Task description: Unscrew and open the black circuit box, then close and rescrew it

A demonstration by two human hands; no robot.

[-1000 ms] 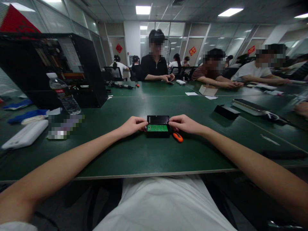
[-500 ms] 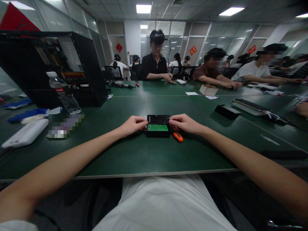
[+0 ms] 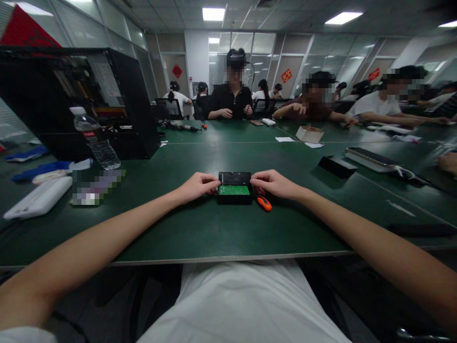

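Left hand and right hand are being clamped on the lid; box opened, board still uncovered!

Lid maybe retilted, opp. person off flat obj., neighbor's arm up

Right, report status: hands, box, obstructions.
Left hand and right hand holding lid by ends. Box open, green board showing. Orange handle right of box, not over board.

The green circuit board has parts too small to distinguish, a pixelated object (near the bottle) is blurred past naming, and the left edge crops the computer case.
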